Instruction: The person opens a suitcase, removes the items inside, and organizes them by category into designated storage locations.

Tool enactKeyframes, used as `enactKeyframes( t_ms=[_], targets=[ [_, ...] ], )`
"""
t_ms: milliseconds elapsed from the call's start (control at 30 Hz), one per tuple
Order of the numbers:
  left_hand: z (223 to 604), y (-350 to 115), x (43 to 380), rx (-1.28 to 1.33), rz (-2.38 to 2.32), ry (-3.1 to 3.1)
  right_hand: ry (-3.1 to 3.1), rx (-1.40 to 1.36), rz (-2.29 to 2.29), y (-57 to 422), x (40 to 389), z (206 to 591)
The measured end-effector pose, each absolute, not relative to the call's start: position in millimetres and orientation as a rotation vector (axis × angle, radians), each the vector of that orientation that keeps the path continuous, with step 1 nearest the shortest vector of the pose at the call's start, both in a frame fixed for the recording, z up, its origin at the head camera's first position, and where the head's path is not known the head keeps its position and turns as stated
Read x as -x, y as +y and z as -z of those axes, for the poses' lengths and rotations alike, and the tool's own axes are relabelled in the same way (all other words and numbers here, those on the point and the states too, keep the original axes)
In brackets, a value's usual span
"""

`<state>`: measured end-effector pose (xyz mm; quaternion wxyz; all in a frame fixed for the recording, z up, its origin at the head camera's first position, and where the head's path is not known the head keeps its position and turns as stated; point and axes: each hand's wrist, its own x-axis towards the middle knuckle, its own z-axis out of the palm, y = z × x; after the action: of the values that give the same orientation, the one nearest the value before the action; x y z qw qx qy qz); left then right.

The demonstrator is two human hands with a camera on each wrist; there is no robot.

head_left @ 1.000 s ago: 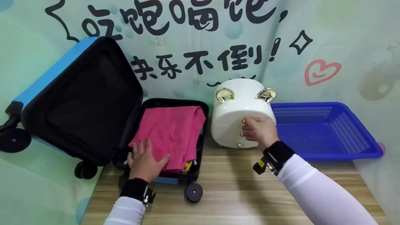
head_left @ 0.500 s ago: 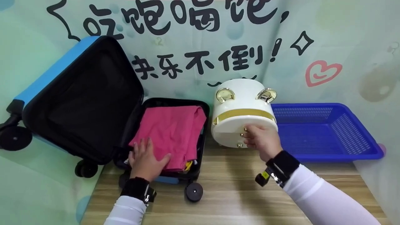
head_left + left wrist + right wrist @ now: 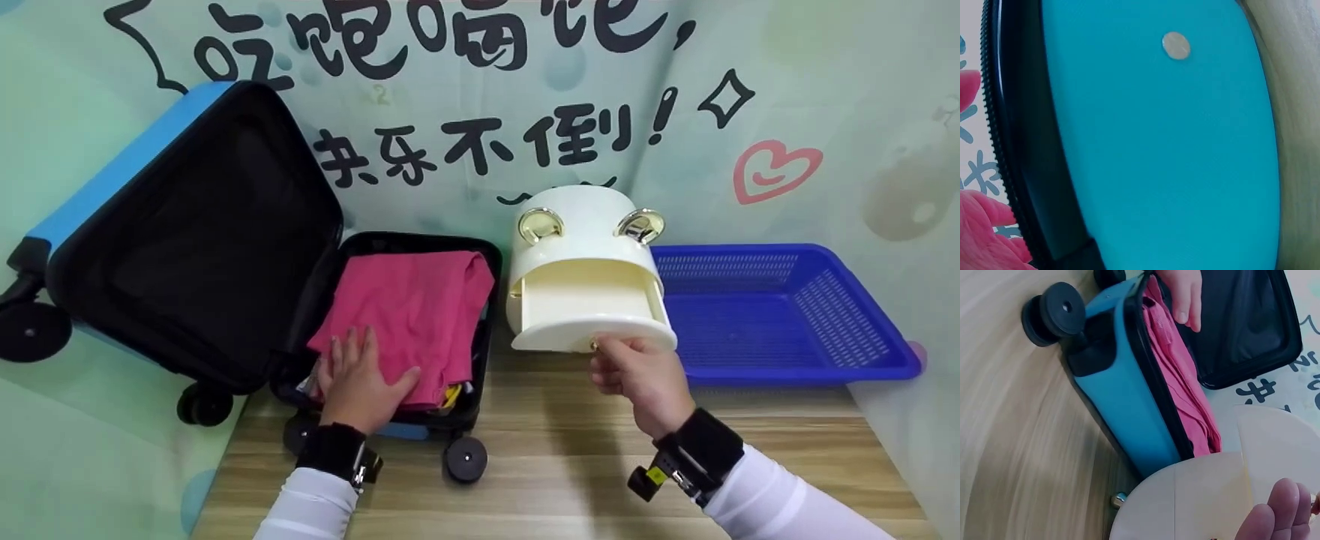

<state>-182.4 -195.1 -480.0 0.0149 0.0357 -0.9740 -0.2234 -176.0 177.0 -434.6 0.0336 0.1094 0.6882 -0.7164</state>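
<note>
On the folded pink cloth (image 3: 420,300) in the base of a blue suitcase (image 3: 1174,146), my left hand (image 3: 364,386) rests with fingers spread. The cloth looks like a folded garment. To the right stands a small white drawer box (image 3: 581,232) with gold ear-shaped trims. My right hand (image 3: 646,379) pinches a gold knob (image 3: 595,345) on its top drawer (image 3: 555,334). That drawer is pulled out, and its cream inside shows from above. In the right wrist view, my right fingers (image 3: 1283,506) curl near the drawer front.
The suitcase's black-lined lid (image 3: 202,240) leans open at the left. A blue plastic basket (image 3: 874,367) sits right of the drawer box. Something yellow (image 3: 451,395) peeks from under the cloth. A suitcase wheel (image 3: 466,460) juts over the wood-grain table (image 3: 540,495). A printed backdrop hangs behind.
My right hand has drawn the top drawer from closed to well out, moving toward me. My left hand has stayed on the cloth, shifting slightly right.
</note>
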Motion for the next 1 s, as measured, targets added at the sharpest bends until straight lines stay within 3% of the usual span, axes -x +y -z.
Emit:
enactKeyframes(
  t_ms=[467,800,1000],
  targets=[
    [457.1,-153.8,205.5,0.107,0.644,-3.041,2.119,-0.360,2.251,180.0,166.1,441.6],
    [450.9,-102.3,235.2,0.647,0.452,-3.112,2.153,-0.387,2.259,181.5,161.1,445.2],
    [450.6,-98.7,247.9,0.666,0.354,-3.258,2.188,-0.396,2.211,184.1,156.9,450.7]
  ],
)
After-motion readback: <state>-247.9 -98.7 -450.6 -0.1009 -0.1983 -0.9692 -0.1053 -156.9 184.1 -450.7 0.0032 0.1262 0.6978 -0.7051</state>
